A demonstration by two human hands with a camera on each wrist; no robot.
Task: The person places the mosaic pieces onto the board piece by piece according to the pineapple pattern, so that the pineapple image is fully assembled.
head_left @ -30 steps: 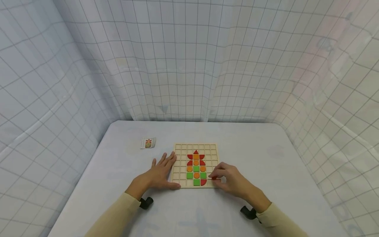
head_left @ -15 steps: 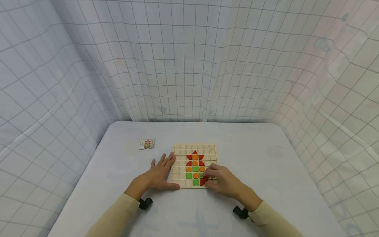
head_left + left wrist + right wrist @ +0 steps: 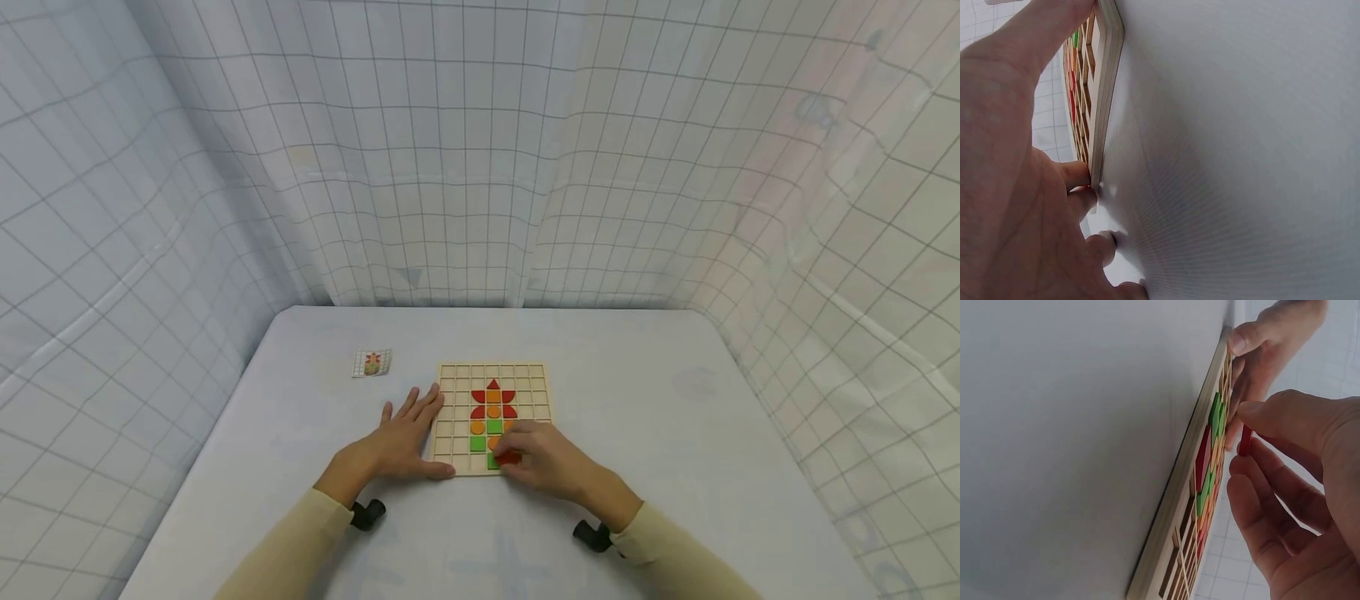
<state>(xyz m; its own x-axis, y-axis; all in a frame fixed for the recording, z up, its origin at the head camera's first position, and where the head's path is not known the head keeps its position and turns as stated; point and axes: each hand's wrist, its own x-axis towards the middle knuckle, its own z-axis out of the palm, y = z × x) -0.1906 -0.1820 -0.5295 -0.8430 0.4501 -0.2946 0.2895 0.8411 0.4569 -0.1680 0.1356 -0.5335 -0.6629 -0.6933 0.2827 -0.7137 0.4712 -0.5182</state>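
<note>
Bare table [image 3: 675, 433] right of and behind board [image 3: 457, 417]. Left hand [image 3: 401, 437] blocks board's left edge; card [image 3: 372, 363] lies upper left; curtain [image 3: 480, 150] encloses three sides.

No readable text, label, brand or number anywhere in view.
</note>
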